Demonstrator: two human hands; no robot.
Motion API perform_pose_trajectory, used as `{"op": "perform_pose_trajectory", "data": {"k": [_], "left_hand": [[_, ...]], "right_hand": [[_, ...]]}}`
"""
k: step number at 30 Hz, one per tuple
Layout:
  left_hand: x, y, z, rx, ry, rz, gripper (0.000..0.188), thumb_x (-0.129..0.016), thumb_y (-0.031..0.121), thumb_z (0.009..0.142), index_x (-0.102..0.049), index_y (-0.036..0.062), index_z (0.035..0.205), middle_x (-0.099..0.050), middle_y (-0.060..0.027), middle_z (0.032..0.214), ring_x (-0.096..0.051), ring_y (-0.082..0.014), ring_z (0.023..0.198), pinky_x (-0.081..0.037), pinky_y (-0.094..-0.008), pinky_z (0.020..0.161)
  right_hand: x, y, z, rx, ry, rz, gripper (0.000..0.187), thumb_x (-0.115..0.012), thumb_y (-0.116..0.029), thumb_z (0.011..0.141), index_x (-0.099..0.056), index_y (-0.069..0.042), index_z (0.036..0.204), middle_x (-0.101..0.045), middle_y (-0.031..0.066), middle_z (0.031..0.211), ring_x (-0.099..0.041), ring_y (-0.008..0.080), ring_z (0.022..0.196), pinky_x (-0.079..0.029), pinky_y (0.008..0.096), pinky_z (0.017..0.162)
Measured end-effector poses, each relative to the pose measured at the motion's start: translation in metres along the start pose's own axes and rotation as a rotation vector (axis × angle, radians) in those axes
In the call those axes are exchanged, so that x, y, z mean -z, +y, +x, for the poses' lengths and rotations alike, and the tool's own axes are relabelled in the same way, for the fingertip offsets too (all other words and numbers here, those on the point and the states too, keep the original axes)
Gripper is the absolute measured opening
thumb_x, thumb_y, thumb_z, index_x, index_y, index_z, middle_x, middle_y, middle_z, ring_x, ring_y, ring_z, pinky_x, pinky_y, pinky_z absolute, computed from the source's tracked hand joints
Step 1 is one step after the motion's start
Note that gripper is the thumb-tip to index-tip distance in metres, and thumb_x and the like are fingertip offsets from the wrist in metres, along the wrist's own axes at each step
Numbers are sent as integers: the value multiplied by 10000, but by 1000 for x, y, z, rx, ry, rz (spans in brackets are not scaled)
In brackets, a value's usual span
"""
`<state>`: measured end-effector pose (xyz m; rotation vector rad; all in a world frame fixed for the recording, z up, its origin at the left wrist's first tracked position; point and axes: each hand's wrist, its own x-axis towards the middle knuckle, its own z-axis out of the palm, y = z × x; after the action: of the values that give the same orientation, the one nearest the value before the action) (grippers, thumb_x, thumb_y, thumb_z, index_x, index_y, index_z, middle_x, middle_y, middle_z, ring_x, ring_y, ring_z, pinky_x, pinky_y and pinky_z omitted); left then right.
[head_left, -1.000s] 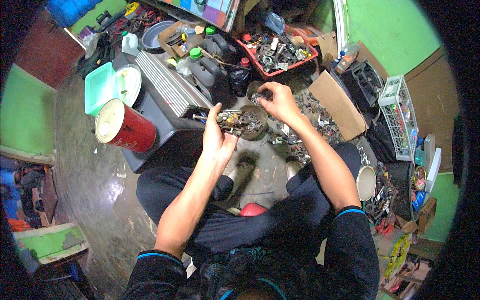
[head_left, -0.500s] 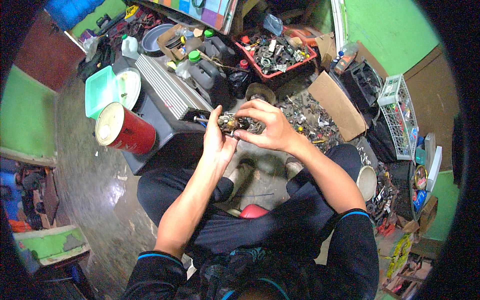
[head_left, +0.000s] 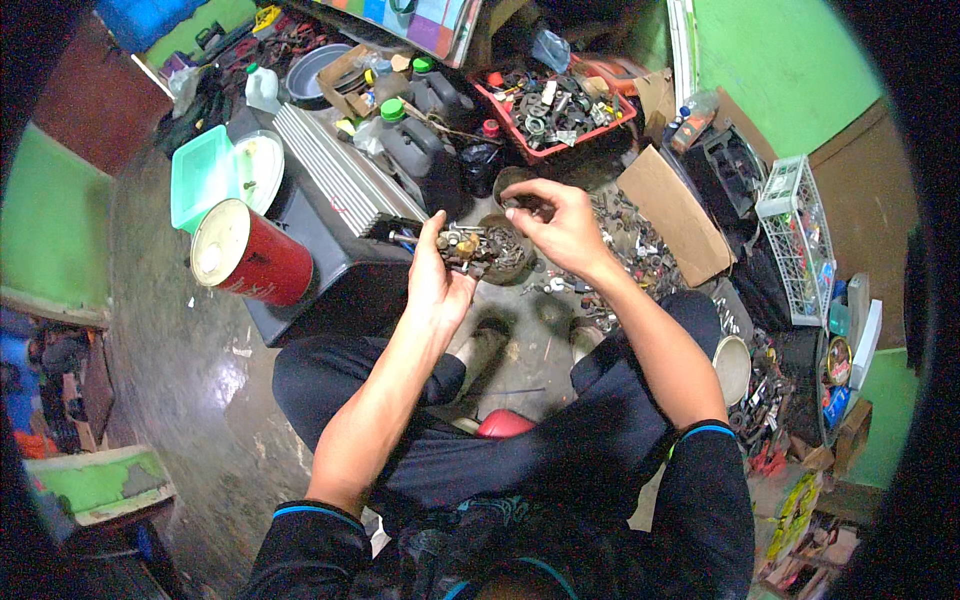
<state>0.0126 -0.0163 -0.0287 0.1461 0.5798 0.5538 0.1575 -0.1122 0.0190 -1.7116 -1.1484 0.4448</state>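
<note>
My left hand [head_left: 435, 272] is cupped upward and holds a pile of small metal parts [head_left: 463, 248], bolts and brass-coloured pieces among them. One long bolt [head_left: 402, 238] sticks out past the thumb. Just beyond the fingers, a round container [head_left: 518, 258] of small metal pieces stands on the floor. My right hand [head_left: 562, 225] is apart from the left, with its thumb and fingers curled together over a second, brownish round bowl [head_left: 506, 182]. Whatever lies between those fingertips is too small or hidden to make out.
Loose hardware [head_left: 645, 245] is strewn over the floor to the right, beside a cardboard sheet [head_left: 680, 212]. A red crate [head_left: 568, 146] full of parts sits ahead. On the left, a red can [head_left: 262, 262] stands by a dark box [head_left: 335, 285]; black jugs [head_left: 415, 145] are behind.
My right hand has moved away from the left palm, forward and right to the brownish bowl. My left hand stays in place with the metal parts, which now show more fully.
</note>
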Motion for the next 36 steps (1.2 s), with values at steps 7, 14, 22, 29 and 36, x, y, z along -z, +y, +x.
{"op": "perform_pose_trajectory", "data": {"k": [7, 14, 22, 29, 36], "left_hand": [[-7, 1, -5, -13, 17, -2, 301, -586, 290, 916, -524, 29, 1055, -631, -102, 952, -626, -232, 878, -505, -404, 879], [-8, 2, -8, -9, -4, 12, 273, -576, 295, 917, -548, 41, 1013, -637, -98, 930, -626, -228, 857, -517, -391, 843], [-7, 0, -7, 2, 14, 27, 266, -578, 294, 917, -543, 46, 1005, -630, -84, 901, -617, -216, 827, -513, -393, 826], [3, 2, 0, -9, -4, 14, 211, -592, 294, 906, -561, 89, 941, -621, -55, 862, -603, -202, 789, -512, -385, 788], [-6, 3, -9, 0, 12, 40, 221, -582, 294, 908, -554, 79, 951, -616, -59, 872, -603, -201, 822, -518, -379, 769]], "right_hand": [[-3, 14, 2, -130, -103, 69, 195, -646, -24, 822, -668, -2, 1015, -660, 15, 828, -567, 54, 708, -486, 240, 644], [-4, 11, -3, 151, -270, 105, 159, -655, -52, 771, -697, -29, 922, -696, 84, 857, -643, 160, 782, -494, 301, 712], [-4, 11, -3, 136, -232, 56, 140, -651, -68, 752, -702, -33, 877, -695, 85, 812, -653, 176, 776, -507, 316, 712], [-3, -6, -8, 223, -340, 85, 301, -716, -74, 743, -668, -36, 1038, -623, 59, 985, -596, 158, 914, -496, 286, 732], [-6, -1, -9, 278, -298, 75, 351, -769, -77, 705, -674, -46, 1041, -623, 71, 987, -608, 190, 934, -525, 305, 740]]}}
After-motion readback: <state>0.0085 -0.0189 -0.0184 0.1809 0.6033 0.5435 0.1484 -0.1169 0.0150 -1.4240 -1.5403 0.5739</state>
